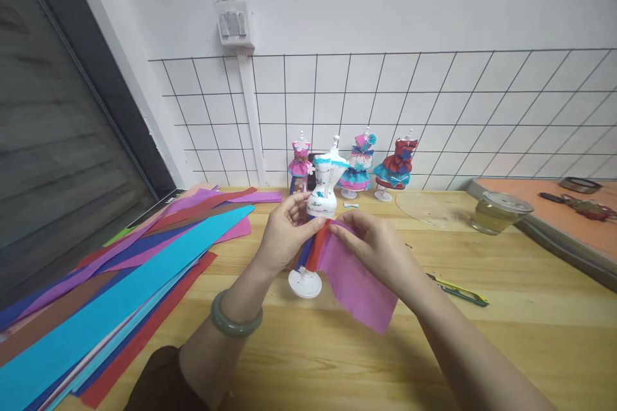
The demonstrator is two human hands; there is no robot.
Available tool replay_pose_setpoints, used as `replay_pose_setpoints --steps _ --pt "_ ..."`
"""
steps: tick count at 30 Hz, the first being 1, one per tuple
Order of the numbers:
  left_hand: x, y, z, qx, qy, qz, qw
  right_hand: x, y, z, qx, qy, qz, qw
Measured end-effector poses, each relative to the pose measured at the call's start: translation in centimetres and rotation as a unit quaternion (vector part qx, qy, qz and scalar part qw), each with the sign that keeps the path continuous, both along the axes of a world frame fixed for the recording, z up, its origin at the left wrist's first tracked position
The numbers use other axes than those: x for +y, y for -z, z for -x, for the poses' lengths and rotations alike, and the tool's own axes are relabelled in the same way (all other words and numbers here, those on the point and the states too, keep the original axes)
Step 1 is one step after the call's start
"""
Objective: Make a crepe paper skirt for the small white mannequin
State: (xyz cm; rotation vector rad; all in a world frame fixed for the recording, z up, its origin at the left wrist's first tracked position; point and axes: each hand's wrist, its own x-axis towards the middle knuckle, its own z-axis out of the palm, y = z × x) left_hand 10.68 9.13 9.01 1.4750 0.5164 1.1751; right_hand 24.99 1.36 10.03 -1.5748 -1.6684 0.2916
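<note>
A small white dress-form mannequin with blue trim at its neckline stands a little tilted on a round white base. Blue and red strips hang from its waist. My left hand grips the mannequin at the waist, its thumb pressing on the strips' top edge. Between thumb and fingers of my right hand is the upper edge of a pink fabric piece, held against the waist beside the red strip. The pink piece hangs down toward the table.
Long coloured strips lie piled at the left. Dressed mini mannequins stand along the tiled wall. On the right are a yellow-green cutter, a lidded clear cup, an orange board and scissors.
</note>
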Motion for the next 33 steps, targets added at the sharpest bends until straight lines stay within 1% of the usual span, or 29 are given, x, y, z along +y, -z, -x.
replay_pose_setpoints --steps 5,9,17,26,30,33 --pt "0.05 0.03 -0.03 -0.005 0.004 -0.002 1.000 0.03 -0.09 0.22 0.011 -0.049 -0.027 0.998" --pt "0.12 0.10 -0.01 -0.005 0.010 0.000 1.000 -0.01 -0.18 0.22 0.019 -0.063 -0.026 0.997" --pt "0.18 0.22 -0.07 0.002 0.031 -0.005 0.999 0.08 -0.24 0.15 0.037 -0.054 -0.010 0.998" --pt "-0.32 0.04 -0.20 0.010 0.027 -0.026 0.999 -0.08 -0.22 0.30 0.019 -0.026 -0.004 0.999" --pt "-0.43 0.35 -0.48 0.015 0.008 -0.036 0.999 -0.23 -0.28 0.55 0.012 -0.026 0.001 1.000" --pt "-0.71 0.54 -0.59 0.045 -0.030 -0.055 0.997 -0.29 -0.27 0.63 0.019 -0.021 0.004 1.000"
